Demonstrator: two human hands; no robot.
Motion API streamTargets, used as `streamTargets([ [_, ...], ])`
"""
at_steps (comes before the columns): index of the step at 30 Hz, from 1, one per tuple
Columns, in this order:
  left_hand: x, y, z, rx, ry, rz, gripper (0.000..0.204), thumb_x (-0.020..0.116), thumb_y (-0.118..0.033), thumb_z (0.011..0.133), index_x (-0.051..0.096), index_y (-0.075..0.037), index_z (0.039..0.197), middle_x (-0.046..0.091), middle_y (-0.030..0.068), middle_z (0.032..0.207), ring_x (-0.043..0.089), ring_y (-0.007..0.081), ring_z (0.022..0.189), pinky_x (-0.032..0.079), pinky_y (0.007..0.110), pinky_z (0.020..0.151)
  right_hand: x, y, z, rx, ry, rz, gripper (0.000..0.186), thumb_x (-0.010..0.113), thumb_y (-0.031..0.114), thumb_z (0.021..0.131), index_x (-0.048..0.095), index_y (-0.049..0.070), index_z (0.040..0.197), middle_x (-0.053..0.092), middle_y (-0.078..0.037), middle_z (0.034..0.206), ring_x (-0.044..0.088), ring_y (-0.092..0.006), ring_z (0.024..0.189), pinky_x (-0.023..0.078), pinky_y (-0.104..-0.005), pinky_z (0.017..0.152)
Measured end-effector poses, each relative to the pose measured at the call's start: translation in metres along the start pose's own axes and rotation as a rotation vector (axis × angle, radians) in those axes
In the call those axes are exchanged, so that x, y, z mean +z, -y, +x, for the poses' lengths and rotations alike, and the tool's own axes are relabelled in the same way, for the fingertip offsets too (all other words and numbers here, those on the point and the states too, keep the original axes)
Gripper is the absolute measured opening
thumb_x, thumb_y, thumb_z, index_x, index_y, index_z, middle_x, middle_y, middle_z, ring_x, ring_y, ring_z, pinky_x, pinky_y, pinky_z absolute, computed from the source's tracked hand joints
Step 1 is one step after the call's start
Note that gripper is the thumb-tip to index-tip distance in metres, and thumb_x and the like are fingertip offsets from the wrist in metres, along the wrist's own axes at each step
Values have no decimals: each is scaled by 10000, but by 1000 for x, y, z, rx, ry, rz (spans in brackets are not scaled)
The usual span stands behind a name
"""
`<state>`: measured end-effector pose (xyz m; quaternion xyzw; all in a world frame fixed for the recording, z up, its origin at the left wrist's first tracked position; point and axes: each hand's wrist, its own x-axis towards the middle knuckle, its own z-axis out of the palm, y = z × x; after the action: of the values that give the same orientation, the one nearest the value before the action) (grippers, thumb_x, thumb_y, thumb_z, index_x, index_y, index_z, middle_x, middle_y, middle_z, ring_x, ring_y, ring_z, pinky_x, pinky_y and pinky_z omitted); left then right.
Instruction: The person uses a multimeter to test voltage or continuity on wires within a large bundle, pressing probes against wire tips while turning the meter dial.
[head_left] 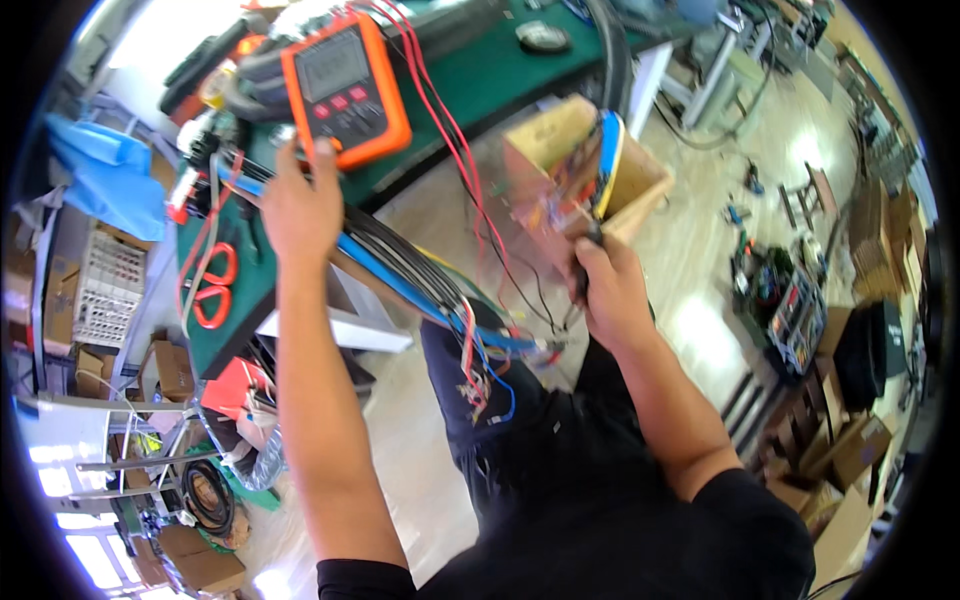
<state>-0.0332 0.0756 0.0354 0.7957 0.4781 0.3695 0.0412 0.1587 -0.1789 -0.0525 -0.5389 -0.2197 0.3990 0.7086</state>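
Observation:
An orange-edged handheld meter (347, 88) with a grey screen lies on the green table at upper left. My left hand (303, 205) is over a bundle of black and blue cables (405, 268) at the meter's lower edge. Its thumb and a forefinger are apart, close to the casing; the other fingers are hidden. My right hand (615, 285) is closed around a thin black handle (583, 275), partly covered and blurred. Thin red leads (440, 110) and a black one run down from the meter. The bundle's loose wire ends (475, 385) hang over my leg.
A wooden box (640, 190) with small parts stands beyond my right hand, a blue-and-yellow strip (608, 160) at its edge. Red-handled scissors (212, 288) lie on the green table (470, 65). A toolbox (797, 318) and cardboard boxes (858, 447) are on the floor at right.

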Motion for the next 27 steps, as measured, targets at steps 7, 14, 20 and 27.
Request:
streamTargets([
  [7,10,4,3,0,15,-35,710,431,-635,947,542,-66,1357,657,198,1189,599,347,1158,421,412,1001,-14,6,-5,-14,-19,-21,261,543,171,925,595,-36,1076,595,-54,756,509,-93,534,399,-241,462],
  [14,7,0,3,-50,58,-56,729,424,-625,946,550,-37,1357,658,172,1192,610,285,1137,416,363,994,-14,10,-2,7,38,-35,230,524,173,946,605,-30,876,670,-103,936,509,-81,560,386,-237,488],
  [20,9,-1,6,-47,65,-31,708,432,-594,952,553,-22,1350,648,178,1197,611,283,1119,417,360,987,-20,10,-1,20,42,-48,186,544,151,918,616,-16,957,584,-16,690,495,-73,545,396,-249,489],
  [27,11,4,6,-60,72,-37,695,469,-601,937,568,-26,1315,653,185,1183,610,308,1116,424,385,973,-23,3,1,4,31,-82,230,547,207,915,617,-11,901,573,-24,681,509,-86,559,401,-256,489],
])
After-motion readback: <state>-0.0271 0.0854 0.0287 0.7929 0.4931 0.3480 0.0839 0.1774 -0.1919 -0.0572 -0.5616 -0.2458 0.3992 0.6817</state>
